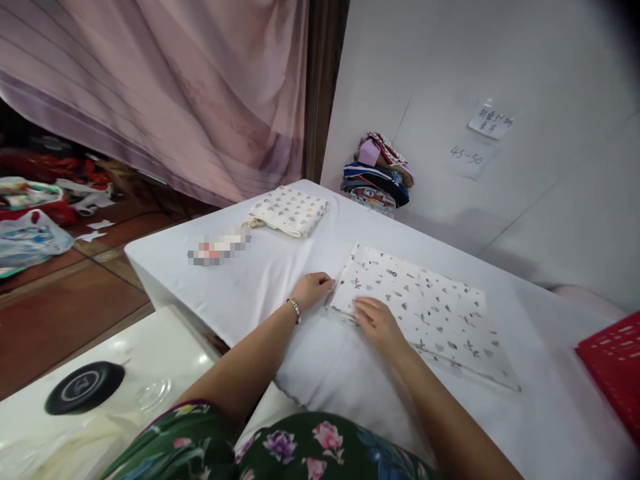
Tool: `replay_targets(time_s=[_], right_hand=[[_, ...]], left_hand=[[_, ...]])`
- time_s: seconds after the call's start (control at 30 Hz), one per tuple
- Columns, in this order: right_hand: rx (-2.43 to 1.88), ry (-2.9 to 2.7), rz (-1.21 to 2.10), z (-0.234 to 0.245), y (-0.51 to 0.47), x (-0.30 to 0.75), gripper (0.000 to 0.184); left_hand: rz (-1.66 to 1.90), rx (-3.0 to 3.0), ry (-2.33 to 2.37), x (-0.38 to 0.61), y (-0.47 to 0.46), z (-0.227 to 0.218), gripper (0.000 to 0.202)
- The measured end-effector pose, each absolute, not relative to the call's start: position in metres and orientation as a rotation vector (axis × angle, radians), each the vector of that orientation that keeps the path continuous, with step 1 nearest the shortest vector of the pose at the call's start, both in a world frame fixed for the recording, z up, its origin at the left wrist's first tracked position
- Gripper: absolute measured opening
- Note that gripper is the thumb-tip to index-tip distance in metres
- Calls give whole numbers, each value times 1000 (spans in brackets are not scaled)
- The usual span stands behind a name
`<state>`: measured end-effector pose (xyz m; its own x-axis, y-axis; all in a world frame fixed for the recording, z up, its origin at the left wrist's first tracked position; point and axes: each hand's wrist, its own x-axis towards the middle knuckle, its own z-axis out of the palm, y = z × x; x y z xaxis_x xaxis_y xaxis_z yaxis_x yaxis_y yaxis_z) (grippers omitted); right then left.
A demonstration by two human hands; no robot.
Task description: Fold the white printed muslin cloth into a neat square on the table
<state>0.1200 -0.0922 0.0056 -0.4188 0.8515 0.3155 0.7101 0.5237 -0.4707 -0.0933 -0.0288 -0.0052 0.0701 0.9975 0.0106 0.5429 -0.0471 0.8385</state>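
A white folded cloth (440,310) with small grey and brown prints lies flat on a table covered in white cloth (265,287). At its left edge is my left hand (313,291), fingers curled together with the tips at the fabric; a silvery bracelet is on that wrist. My right hand (379,320) is over the near left part of the same cloth, its fingers and thumb closed at the front edge. Further back sits a second folded printed cloth (293,210), shaped like a pouch with a cord at its left corner. Beside it is a small blurred-out item (220,248).
A stack of folded fabrics (377,170) stands by the wall behind the table. A red plastic basket (613,373) is at the right. On a white surface (150,347) at the lower left lies a round black object (85,387). A pink curtain (200,87) hangs behind.
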Motion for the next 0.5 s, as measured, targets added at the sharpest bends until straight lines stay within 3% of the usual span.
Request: replay_targets(time_s=[0.23,0.5], right_hand=[[-1252,-2292,230,1,-88,95,21],[-1324,-2074,393,-11,-85,94,20]], left_hand=[[802,1692,1492,-103,-46,5,26],[847,1721,1511,-106,-80,-1,19]])
